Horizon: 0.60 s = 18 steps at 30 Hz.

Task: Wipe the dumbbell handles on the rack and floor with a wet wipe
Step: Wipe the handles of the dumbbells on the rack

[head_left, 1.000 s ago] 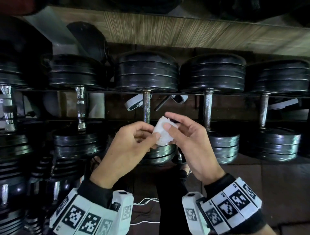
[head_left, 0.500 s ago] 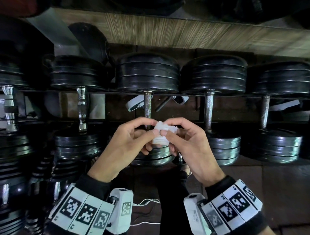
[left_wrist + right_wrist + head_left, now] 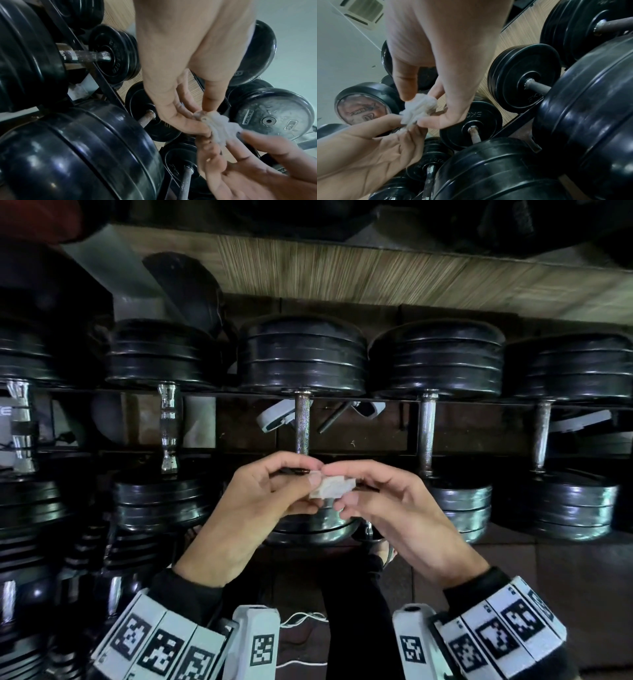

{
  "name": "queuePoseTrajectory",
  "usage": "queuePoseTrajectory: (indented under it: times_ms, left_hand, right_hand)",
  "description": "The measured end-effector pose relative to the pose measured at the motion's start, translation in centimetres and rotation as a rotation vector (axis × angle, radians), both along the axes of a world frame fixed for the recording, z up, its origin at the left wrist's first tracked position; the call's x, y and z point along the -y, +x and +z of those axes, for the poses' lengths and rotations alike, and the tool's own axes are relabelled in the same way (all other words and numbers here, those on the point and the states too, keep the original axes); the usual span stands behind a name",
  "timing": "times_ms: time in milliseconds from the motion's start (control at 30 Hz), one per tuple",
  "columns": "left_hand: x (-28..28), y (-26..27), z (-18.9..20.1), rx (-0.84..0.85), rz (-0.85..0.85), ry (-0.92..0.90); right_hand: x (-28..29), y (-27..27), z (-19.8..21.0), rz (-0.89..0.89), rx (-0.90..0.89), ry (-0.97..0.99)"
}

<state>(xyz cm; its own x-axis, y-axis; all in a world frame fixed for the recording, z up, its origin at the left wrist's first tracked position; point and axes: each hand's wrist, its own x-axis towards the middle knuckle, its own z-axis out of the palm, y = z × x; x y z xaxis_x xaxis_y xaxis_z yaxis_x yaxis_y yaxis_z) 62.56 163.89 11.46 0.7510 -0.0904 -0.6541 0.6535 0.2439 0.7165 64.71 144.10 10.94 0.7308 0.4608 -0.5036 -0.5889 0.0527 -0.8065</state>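
A small crumpled white wet wipe (image 3: 330,487) is pinched between both hands in front of the rack. My left hand (image 3: 274,494) holds its left end with thumb and fingertips; my right hand (image 3: 380,501) holds its right end. The left wrist view shows the wipe (image 3: 221,127) bunched between the fingers, and so does the right wrist view, with the wipe (image 3: 418,109) at centre left. Just behind the hands stands a worn metal dumbbell handle (image 3: 302,422) between black plates. More handles (image 3: 426,433) (image 3: 542,436) stand to the right, a shiny chrome one (image 3: 168,426) to the left.
The rack (image 3: 342,397) holds a row of black plated dumbbells (image 3: 436,361), with more on lower tiers at the left (image 3: 37,542). A wood-grain wall panel (image 3: 342,278) is behind. My dark trouser leg (image 3: 356,611) and tiled floor (image 3: 565,570) lie below.
The hands have folded the wipe smaller and flatter, and drawn their fingertips together over it. The hands stay at about the same spot before the middle dumbbell.
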Motion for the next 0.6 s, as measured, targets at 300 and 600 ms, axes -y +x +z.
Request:
queuePoseTrajectory:
  times_ms: [300,600]
  left_hand:
    - [-0.6,0.3,0.0,0.17,-0.137,0.26]
    - [-7.8,-1.0,-7.1,0.369,-0.207,1.075]
  right_hand:
    - [-1.5,0.6,-0.8,0.09,-0.048,-0.192]
    - [-0.6,4.3,-5.8,0.216,0.219,-0.723]
